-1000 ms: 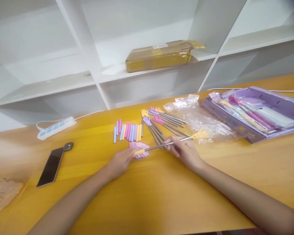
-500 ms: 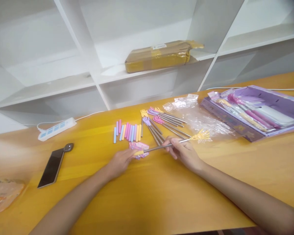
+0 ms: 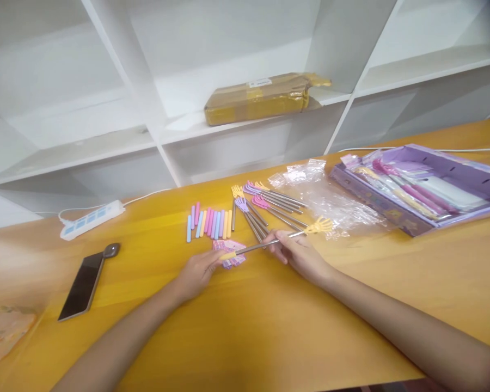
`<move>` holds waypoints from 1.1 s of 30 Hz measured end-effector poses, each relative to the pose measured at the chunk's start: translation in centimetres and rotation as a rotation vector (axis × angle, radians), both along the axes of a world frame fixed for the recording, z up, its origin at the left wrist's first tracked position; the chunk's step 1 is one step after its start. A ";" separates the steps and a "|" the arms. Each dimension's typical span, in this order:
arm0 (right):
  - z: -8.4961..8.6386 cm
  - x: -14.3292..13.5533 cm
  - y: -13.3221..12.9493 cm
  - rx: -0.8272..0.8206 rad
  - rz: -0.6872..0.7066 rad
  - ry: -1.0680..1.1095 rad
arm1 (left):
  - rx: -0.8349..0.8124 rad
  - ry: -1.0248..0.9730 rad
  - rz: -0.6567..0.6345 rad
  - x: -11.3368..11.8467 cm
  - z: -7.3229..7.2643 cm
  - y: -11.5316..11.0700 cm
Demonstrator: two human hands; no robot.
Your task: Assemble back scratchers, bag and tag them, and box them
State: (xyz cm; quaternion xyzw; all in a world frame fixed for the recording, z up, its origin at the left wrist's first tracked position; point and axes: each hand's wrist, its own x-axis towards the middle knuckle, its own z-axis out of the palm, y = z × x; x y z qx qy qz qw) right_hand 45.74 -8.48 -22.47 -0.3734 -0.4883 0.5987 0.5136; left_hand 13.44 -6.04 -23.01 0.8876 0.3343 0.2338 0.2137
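Both hands hold one back scratcher with a metal rod, a yellow claw head and a yellow handle grip. My left hand is closed on the yellow grip at its left end. Around the rod, near the claw, my right hand has its fingers closed. Just beyond lie several metal rods with purple, pink and yellow claw heads. A row of coloured handle grips in blue, pink, purple and yellow lies to their left. Small printed cards are partly covered by the held grip.
Clear plastic bags lie beside a purple box holding wrapped scratchers. To the left are a phone, a small dark object and a power strip. A taped carton sits on the white shelf behind.
The view has shifted slightly, moving the scene a little to the left and down. Both hands keep their hold on the back scratcher, which stays in nearly the same position.
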 end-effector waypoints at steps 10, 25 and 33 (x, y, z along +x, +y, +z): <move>1.6 4.7 3.1 0.032 -0.430 0.126 | -0.157 -0.109 0.178 0.0 0.3 0.3; 1.6 7.3 3.5 0.322 -0.303 -0.611 | -0.299 -0.450 0.426 0.4 0.3 0.7; 1.6 8.1 3.6 0.400 -0.181 -0.786 | -0.264 -0.432 0.429 0.4 0.7 0.8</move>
